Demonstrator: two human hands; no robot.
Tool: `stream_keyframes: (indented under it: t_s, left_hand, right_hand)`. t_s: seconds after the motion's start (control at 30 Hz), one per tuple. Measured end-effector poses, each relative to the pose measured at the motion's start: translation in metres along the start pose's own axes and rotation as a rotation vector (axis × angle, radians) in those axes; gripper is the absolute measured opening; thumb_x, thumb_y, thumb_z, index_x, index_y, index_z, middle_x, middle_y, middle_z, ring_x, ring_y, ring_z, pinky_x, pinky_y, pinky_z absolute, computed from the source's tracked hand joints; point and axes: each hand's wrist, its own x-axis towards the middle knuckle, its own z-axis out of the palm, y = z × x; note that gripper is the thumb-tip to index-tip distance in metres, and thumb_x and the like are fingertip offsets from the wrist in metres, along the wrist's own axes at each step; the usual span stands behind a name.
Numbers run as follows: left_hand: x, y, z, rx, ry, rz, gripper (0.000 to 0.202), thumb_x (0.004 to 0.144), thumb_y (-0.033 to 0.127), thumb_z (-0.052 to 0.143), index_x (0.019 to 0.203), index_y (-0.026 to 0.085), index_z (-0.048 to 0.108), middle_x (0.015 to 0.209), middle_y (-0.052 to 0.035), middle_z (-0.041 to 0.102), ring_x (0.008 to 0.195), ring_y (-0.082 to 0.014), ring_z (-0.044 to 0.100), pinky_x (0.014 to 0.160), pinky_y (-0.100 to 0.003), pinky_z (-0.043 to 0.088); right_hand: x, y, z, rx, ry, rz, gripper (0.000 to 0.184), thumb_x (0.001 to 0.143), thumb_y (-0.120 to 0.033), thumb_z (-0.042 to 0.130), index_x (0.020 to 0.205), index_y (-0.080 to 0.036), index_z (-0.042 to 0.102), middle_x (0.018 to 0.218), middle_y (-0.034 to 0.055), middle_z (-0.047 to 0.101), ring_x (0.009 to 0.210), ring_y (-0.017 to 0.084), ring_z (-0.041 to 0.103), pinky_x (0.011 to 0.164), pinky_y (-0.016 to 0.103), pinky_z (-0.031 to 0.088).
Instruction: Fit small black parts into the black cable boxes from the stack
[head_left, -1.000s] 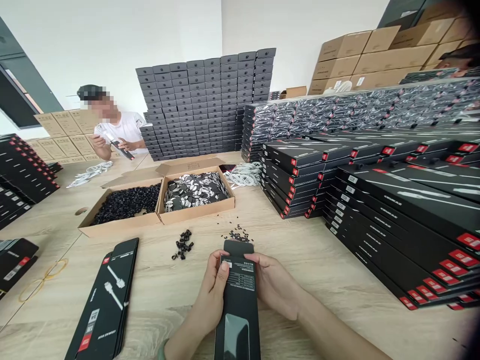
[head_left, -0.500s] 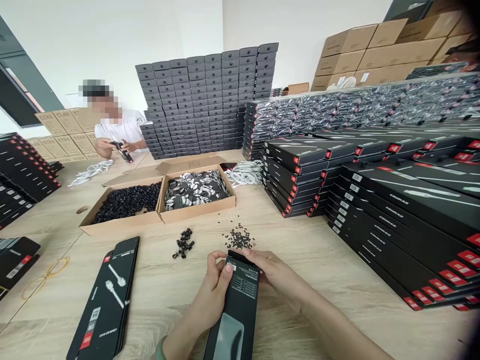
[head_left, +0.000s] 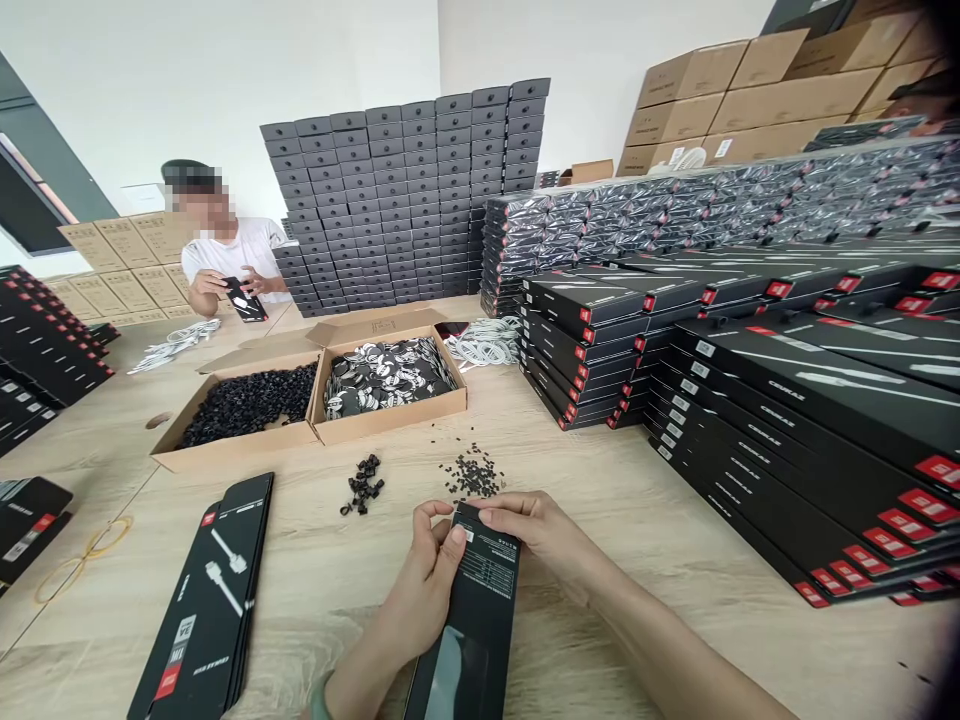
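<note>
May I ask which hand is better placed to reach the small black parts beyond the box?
Probably the right hand: its fingertips sit at the box's top end, nearest the parts; the left hand grips the box's side.

Bare forearms, green band [head_left: 321,702] on left wrist
</note>
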Motion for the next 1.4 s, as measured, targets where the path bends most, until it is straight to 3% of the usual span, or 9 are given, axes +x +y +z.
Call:
stream_keyframes:
  t_s: [0.1,0.23,0.4,0.6,0.9,1.07,1.2,1.3,1.4]
  left_hand:
    - [0.000,0.000,-0.001,0.006,0.036,0.007,0.037,0.089,0.053,0.049,0.109,0.024,0.037,0.104,-0.0062,0.065,0.087,-0.0163,0.058,0.081,-0.031,0.043]
    - [0.001,0.002,-0.002,0.034,0.109,0.008,0.041,0.089,0.053,0.047,0.116,0.023,0.039,0.095,-0.0044,0.066,0.081,-0.0165,0.057,0.075,-0.030,0.043]
    - [0.002,0.005,-0.003,0.092,0.147,0.070,0.039,0.091,0.050,0.045,0.119,0.023,0.049,0.117,-0.0078,0.060,0.104,-0.0208,0.055,0.088,-0.032,0.042]
    - [0.007,0.004,-0.006,0.086,0.233,0.085,0.037,0.091,0.050,0.044,0.117,0.024,0.048,0.110,-0.0062,0.058,0.098,-0.0206,0.054,0.084,-0.032,0.045]
    - [0.010,-0.003,-0.007,0.073,0.289,0.109,0.031,0.090,0.051,0.047,0.096,0.022,0.052,0.079,0.0019,0.051,0.073,-0.0129,0.047,0.067,-0.023,0.042]
    - [0.008,0.001,-0.004,-0.059,0.280,0.073,0.040,0.083,0.048,0.061,0.111,0.024,0.049,0.091,-0.0008,0.059,0.080,-0.0146,0.056,0.071,-0.026,0.049]
    - [0.007,0.005,-0.001,-0.157,0.197,-0.004,0.049,0.074,0.038,0.074,0.113,0.023,0.050,0.100,-0.0043,0.063,0.082,-0.0179,0.061,0.073,-0.032,0.053]
    - [0.014,0.009,-0.012,-0.377,0.420,0.065,0.042,0.071,0.034,0.077,0.104,0.024,0.054,0.094,-0.0007,0.065,0.076,-0.0138,0.061,0.069,-0.026,0.051]
    - [0.019,0.020,-0.037,-0.573,0.605,0.144,0.039,0.066,0.029,0.080,0.096,0.025,0.056,0.086,0.0061,0.064,0.072,-0.0073,0.060,0.067,-0.017,0.046]
  right_hand:
    - [-0.001,0.001,0.006,-0.069,0.037,-0.093,0.026,0.075,-0.035,0.066,0.091,-0.018,0.078,0.100,0.0082,0.075,0.099,0.029,0.064,0.094,0.043,0.043]
    - [-0.005,-0.001,0.012,-0.215,0.030,-0.201,0.031,0.081,-0.027,0.053,0.102,-0.022,0.075,0.113,0.0064,0.069,0.114,0.027,0.056,0.102,0.041,0.038]
    - [-0.009,0.000,0.016,-0.288,-0.103,-0.247,0.040,0.079,-0.020,0.057,0.118,-0.026,0.064,0.123,0.0063,0.053,0.118,0.024,0.051,0.095,0.036,0.044]
    - [-0.010,0.012,0.025,-0.110,-0.024,-0.243,0.034,0.085,-0.036,0.062,0.112,-0.025,0.046,0.103,0.0028,0.059,0.097,0.021,0.057,0.083,0.034,0.047]
    - [-0.003,0.015,0.022,-0.150,0.029,-0.271,0.028,0.085,-0.048,0.060,0.093,-0.022,0.052,0.078,-0.0028,0.050,0.075,0.015,0.049,0.068,0.027,0.041]
    - [-0.002,0.017,0.021,-0.180,0.033,-0.295,0.029,0.088,-0.049,0.056,0.103,-0.024,0.053,0.084,-0.0009,0.055,0.080,0.017,0.052,0.072,0.029,0.044]
    - [-0.006,0.010,0.020,-0.186,-0.046,-0.313,0.033,0.091,-0.049,0.050,0.114,-0.025,0.056,0.104,0.0032,0.059,0.099,0.021,0.056,0.087,0.033,0.044]
    - [-0.007,0.003,0.011,-0.128,-0.204,-0.215,0.056,0.089,-0.052,0.053,0.137,-0.028,0.039,0.121,0.0064,0.055,0.110,0.022,0.055,0.094,0.037,0.044]
    - [-0.006,-0.007,-0.005,-0.203,-0.358,-0.129,0.060,0.076,-0.050,0.071,0.126,-0.023,0.052,0.113,0.0065,0.061,0.105,0.024,0.058,0.090,0.037,0.046]
